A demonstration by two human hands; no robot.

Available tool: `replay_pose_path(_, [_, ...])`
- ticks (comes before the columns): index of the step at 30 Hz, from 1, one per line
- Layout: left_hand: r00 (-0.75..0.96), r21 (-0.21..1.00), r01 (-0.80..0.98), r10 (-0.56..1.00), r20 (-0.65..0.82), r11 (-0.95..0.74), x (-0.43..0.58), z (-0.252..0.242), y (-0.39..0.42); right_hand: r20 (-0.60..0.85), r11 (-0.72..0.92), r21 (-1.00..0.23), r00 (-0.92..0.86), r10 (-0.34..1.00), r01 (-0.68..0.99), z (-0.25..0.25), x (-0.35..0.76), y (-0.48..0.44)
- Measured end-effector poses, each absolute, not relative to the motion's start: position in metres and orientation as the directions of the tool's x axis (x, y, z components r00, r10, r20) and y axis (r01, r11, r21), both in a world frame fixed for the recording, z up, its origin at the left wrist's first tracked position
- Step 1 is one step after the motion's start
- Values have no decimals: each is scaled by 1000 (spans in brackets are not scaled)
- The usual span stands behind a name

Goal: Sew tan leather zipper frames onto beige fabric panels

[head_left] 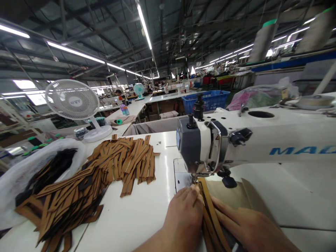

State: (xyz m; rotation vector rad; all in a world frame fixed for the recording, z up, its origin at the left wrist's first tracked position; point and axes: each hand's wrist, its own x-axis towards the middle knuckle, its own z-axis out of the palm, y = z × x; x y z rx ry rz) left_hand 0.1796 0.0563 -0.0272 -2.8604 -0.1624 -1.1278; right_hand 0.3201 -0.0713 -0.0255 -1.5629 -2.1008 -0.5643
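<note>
Brown strip (pixel 211 210) is fed under the sewing machine (pixel 262 136) head, laid over a tan panel (pixel 232 196). Left hand (pixel 183 217) is pressed on the strip's left edge, fingertips just short of the needle area. Right hand (pixel 248 227) is laid flat on the panel, just right of the strip. Pile (pixel 105 171) of similar strips is spread on the table (pixel 147 210) to the left, beside a white bag (pixel 18 178). Fan (pixel 72 99) is stood behind the pile.
</note>
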Motion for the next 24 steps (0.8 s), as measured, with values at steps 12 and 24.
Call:
replay_pose_path(12, [847,44,130,133,515,-991,175,-18,52,433,267,-151,-180,883,952,-18,317,-76])
replay_pose_path(24, [913,121,161,195,359,-979,175,-14,54,426,264,-109,-195,884,958,-35,331,-77])
